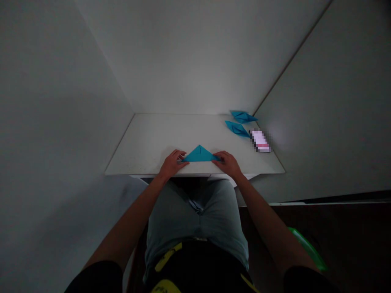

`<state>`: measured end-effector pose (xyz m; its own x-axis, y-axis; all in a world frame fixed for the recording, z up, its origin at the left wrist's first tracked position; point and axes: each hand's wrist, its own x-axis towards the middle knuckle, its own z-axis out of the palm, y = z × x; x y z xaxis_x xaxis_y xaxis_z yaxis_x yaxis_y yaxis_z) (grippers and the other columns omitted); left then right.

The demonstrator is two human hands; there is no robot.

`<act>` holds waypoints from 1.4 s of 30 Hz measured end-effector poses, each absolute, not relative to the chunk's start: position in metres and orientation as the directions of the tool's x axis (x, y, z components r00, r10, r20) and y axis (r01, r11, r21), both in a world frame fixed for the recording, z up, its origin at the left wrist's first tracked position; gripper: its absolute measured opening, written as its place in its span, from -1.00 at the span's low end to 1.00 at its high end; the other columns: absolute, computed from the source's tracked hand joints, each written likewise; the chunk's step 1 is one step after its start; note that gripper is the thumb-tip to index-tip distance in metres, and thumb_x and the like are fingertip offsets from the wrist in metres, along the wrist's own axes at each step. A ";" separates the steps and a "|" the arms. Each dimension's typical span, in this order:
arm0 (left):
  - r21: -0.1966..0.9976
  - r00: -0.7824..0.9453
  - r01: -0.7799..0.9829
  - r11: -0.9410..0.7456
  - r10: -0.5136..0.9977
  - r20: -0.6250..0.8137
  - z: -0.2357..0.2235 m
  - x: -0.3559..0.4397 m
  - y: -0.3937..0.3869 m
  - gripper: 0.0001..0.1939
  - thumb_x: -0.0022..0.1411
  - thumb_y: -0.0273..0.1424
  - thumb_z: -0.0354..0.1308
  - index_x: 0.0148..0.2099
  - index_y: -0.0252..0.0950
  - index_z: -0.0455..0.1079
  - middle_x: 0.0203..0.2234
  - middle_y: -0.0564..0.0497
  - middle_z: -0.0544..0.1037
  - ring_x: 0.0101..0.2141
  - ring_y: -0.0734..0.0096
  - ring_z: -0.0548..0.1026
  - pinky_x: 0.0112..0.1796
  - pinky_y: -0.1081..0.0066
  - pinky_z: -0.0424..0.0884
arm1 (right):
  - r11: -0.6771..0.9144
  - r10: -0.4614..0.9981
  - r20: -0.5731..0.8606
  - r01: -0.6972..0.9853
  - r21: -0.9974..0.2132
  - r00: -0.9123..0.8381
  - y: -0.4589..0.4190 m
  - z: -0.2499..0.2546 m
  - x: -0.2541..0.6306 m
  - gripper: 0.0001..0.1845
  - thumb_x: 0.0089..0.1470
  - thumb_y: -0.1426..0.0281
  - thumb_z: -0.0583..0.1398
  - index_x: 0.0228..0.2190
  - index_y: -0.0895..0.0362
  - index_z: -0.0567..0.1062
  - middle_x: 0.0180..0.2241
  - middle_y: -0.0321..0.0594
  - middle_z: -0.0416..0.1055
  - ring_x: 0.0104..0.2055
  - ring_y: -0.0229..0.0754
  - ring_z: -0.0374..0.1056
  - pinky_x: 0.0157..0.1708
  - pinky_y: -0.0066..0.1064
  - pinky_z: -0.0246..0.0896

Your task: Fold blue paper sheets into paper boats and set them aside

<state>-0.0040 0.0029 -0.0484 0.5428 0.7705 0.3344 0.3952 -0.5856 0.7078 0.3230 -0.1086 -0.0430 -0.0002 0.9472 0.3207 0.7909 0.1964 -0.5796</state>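
A blue sheet of paper folded into a wide triangle (200, 154) lies on the white table near its front edge, point away from me. A short crease line runs down from its tip. My left hand (174, 162) pinches the triangle's left corner between thumb and fingers. At the opposite corner, my right hand (227, 162) has its fingers closed on the paper in the same way. Both corner tips are partly hidden by the fingers.
Two folded blue paper boats (243, 117) (237, 129) rest at the table's back right. A phone with a lit, blurred screen (260, 141) lies beside them. Walls enclose the white table (146, 138) at the back and both sides. Something green (307, 247) is low at right.
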 end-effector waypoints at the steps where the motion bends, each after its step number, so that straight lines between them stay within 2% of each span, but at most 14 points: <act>1: 0.708 0.541 0.399 -0.582 0.773 0.331 -0.049 -0.004 0.003 -0.59 0.24 -0.38 0.50 0.09 -0.22 0.50 -0.05 -0.03 0.58 -0.19 0.37 0.65 -0.05 0.29 0.62 | 0.185 0.951 0.310 0.785 -0.591 0.009 -0.108 -0.043 0.323 -0.60 0.27 0.15 0.35 0.06 0.04 0.64 -0.04 -0.09 0.62 -0.17 0.00 0.51 -0.03 -0.09 0.45; 5: 0.741 0.512 0.400 -0.539 0.802 0.308 -0.051 -0.003 0.006 -0.54 0.24 -0.33 0.50 0.14 -0.21 0.48 0.01 -0.06 0.62 -0.21 0.36 0.66 -0.04 0.25 0.64 | 0.109 0.963 0.254 0.730 -0.675 0.092 -0.107 -0.046 0.324 -0.22 0.15 0.14 0.43 0.33 0.05 0.42 -0.01 -0.10 0.63 -0.31 -0.09 0.44 -0.20 -0.17 0.45; 7: 0.776 0.488 0.385 -0.500 0.824 0.289 -0.053 -0.002 0.008 -0.53 0.26 -0.31 0.47 0.16 -0.22 0.46 0.04 -0.08 0.63 -0.23 0.36 0.67 -0.05 0.24 0.65 | 0.090 0.965 0.235 0.700 -0.709 0.115 -0.106 -0.048 0.324 -0.14 0.12 0.14 0.45 0.36 0.04 0.37 -0.01 -0.10 0.62 -0.33 -0.10 0.43 -0.25 -0.19 0.45; 12: 0.804 0.482 0.375 -0.461 0.838 0.255 -0.054 0.000 0.009 -0.69 0.36 -0.33 0.35 0.12 -0.22 0.50 -0.11 -0.05 0.70 -0.17 0.29 0.69 -0.01 0.21 0.65 | 0.096 0.966 0.235 0.687 -0.721 0.111 -0.105 -0.050 0.326 -0.30 0.14 0.14 0.42 0.25 0.04 0.48 -0.05 -0.10 0.61 -0.34 -0.11 0.43 -0.22 -0.18 0.45; 16: 0.788 0.454 0.396 -0.472 0.846 0.278 -0.050 -0.001 0.007 -0.78 0.43 -0.30 0.26 0.08 -0.20 0.53 -0.14 -0.05 0.71 -0.16 0.26 0.68 -0.01 0.20 0.63 | 0.095 0.965 0.237 0.691 -0.717 0.114 -0.106 -0.049 0.326 -0.43 0.20 0.10 0.37 0.15 0.06 0.55 -0.14 -0.14 0.62 -0.35 -0.12 0.43 -0.24 -0.21 0.43; 22: 0.808 0.415 0.381 -0.449 0.864 0.284 -0.046 -0.002 0.006 -0.74 0.47 -0.27 0.21 0.11 -0.23 0.51 -0.14 -0.05 0.66 -0.22 0.32 0.66 -0.07 0.26 0.61 | 0.146 0.965 0.261 0.774 -0.617 0.026 -0.108 -0.042 0.324 -0.61 0.27 0.03 0.34 -0.07 0.04 0.66 -0.26 -0.16 0.57 -0.31 -0.10 0.45 -0.20 -0.24 0.39; 25: 0.853 0.449 0.313 -0.418 0.857 0.255 -0.048 -0.003 0.006 -0.66 0.41 -0.22 0.30 0.14 -0.23 0.47 -0.11 -0.05 0.64 -0.27 0.36 0.67 -0.15 0.31 0.62 | 0.154 0.966 0.258 0.792 -0.590 0.004 -0.108 -0.038 0.322 -0.64 0.30 0.02 0.31 -0.12 0.03 0.68 -0.26 -0.15 0.56 -0.28 -0.08 0.47 -0.18 -0.23 0.39; 29: 0.831 0.525 0.296 -0.471 0.807 0.270 -0.050 -0.004 0.006 -0.64 0.26 -0.22 0.45 0.02 -0.24 0.51 -0.08 -0.07 0.64 -0.16 0.30 0.68 -0.08 0.27 0.65 | 0.156 0.966 0.260 0.801 -0.578 -0.001 -0.108 -0.036 0.321 -0.65 0.33 0.03 0.30 -0.13 0.03 0.67 -0.25 -0.16 0.55 -0.28 -0.09 0.48 -0.19 -0.25 0.38; 32: 0.814 0.542 0.303 -0.495 0.792 0.280 -0.050 -0.004 0.007 -0.71 0.27 -0.25 0.45 -0.04 -0.24 0.55 -0.11 -0.07 0.66 -0.13 0.29 0.67 -0.05 0.25 0.66 | 0.166 0.964 0.266 0.814 -0.557 -0.014 -0.110 -0.035 0.320 -0.66 0.31 0.03 0.32 -0.13 0.02 0.67 -0.24 -0.17 0.53 -0.29 -0.10 0.47 -0.18 -0.25 0.37; 36: 0.853 0.497 0.288 -0.435 0.830 0.255 -0.052 -0.003 0.008 -0.75 0.29 -0.21 0.42 -0.08 -0.23 0.56 -0.15 -0.06 0.68 -0.17 0.29 0.67 -0.06 0.22 0.67 | 0.179 0.957 0.290 0.823 -0.540 -0.018 -0.111 -0.035 0.321 -0.58 0.25 0.04 0.37 0.00 0.04 0.64 -0.16 -0.14 0.54 -0.26 -0.08 0.47 -0.18 -0.24 0.37; 39: 0.891 0.475 0.258 -0.374 0.852 0.220 -0.053 -0.002 0.009 -0.72 0.30 -0.16 0.40 -0.10 -0.24 0.55 -0.19 -0.07 0.70 -0.17 0.25 0.69 -0.05 0.18 0.66 | 0.153 0.958 0.287 0.804 -0.574 0.023 -0.108 -0.036 0.320 -0.53 0.24 0.04 0.37 0.05 0.04 0.61 -0.11 -0.12 0.56 -0.30 -0.10 0.45 -0.22 -0.24 0.37; 42: 0.909 0.471 0.235 -0.345 0.858 0.204 -0.052 -0.001 0.010 -0.70 0.29 -0.15 0.40 -0.11 -0.25 0.53 -0.20 -0.09 0.71 -0.17 0.24 0.70 -0.05 0.17 0.67 | 0.044 0.965 0.225 0.758 -0.651 0.138 -0.104 -0.038 0.315 -0.57 0.28 0.03 0.32 0.04 0.00 0.61 -0.17 -0.17 0.60 -0.39 -0.14 0.42 -0.30 -0.27 0.34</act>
